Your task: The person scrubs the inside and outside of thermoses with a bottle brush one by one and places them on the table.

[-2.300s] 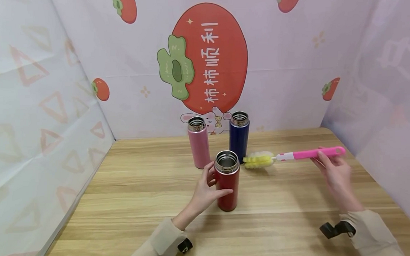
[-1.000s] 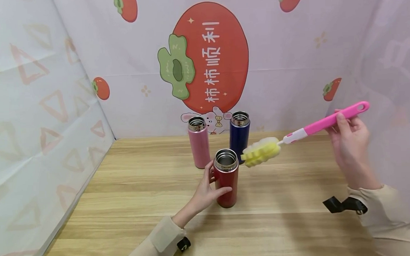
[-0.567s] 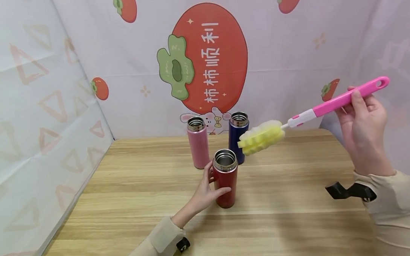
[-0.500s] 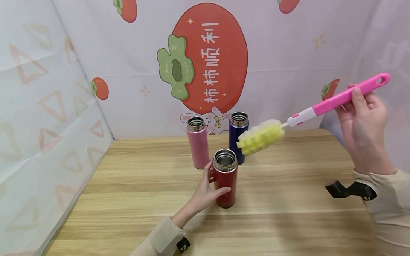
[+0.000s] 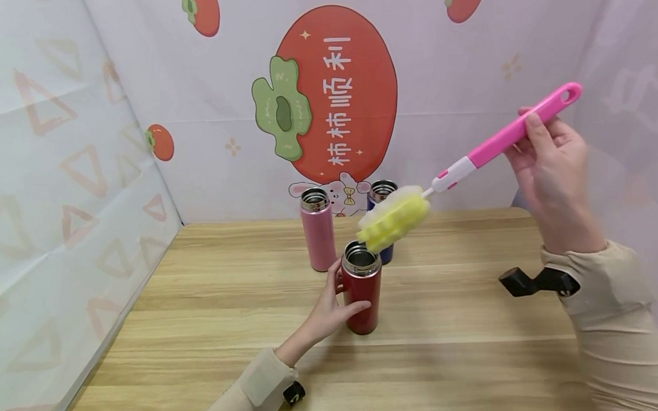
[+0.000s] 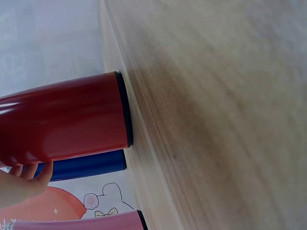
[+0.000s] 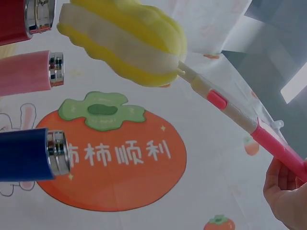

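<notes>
My left hand (image 5: 332,305) grips an upright red thermos bottle (image 5: 363,301) from its left side; the bottle has no lid and its steel mouth faces up. High on the right, my right hand (image 5: 553,167) holds a bottle brush (image 5: 498,145) by its pink handle. The brush slants down to the left. Its yellow and white sponge head (image 5: 395,218) hangs just above the red bottle's mouth and overlaps the far rim in the head view. In the left wrist view, fingertips (image 6: 45,172) touch the red bottle's wall.
Behind the red bottle stand a pink thermos bottle (image 5: 319,239) and a dark blue thermos bottle (image 5: 387,255), both upright and lidless. The sponge partly covers the blue one. All stand on a wooden table (image 5: 229,293) before a printed cloth backdrop (image 5: 456,104).
My right hand has raised the brush off the table side, then brought it leftward, so the sponge has come over the red bottle's mouth. The left hand and bottle stay almost in place.
</notes>
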A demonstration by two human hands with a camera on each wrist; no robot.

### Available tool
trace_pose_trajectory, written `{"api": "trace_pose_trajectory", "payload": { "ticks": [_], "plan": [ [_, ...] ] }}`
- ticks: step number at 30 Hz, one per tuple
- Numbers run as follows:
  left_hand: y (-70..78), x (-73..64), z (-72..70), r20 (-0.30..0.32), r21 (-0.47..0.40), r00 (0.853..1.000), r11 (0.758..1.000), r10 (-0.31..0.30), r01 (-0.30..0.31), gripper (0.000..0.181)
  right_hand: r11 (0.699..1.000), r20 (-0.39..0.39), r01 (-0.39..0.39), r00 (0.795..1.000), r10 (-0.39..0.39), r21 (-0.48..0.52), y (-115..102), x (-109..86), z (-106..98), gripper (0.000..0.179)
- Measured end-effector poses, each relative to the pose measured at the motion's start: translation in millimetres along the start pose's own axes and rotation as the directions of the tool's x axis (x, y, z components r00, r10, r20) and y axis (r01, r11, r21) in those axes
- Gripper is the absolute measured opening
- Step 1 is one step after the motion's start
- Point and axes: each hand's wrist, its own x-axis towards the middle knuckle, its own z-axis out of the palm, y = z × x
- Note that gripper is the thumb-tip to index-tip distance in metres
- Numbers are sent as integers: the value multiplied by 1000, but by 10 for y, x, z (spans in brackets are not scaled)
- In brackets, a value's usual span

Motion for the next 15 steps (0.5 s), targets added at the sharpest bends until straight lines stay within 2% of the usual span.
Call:
{"api": "trace_pose_trajectory", "payload": {
  "ticks": [9,15],
  "plan": [
    [-4,0,-8,11,-3,1000,1000,4,-4,80,997,70,-6,997,11,-73,206,65,202,22],
    [0,-2,-6,14,2,1000,1000,0,0,80,972,167,18,986,22,-233,261,86,337,29]
  ]
}}
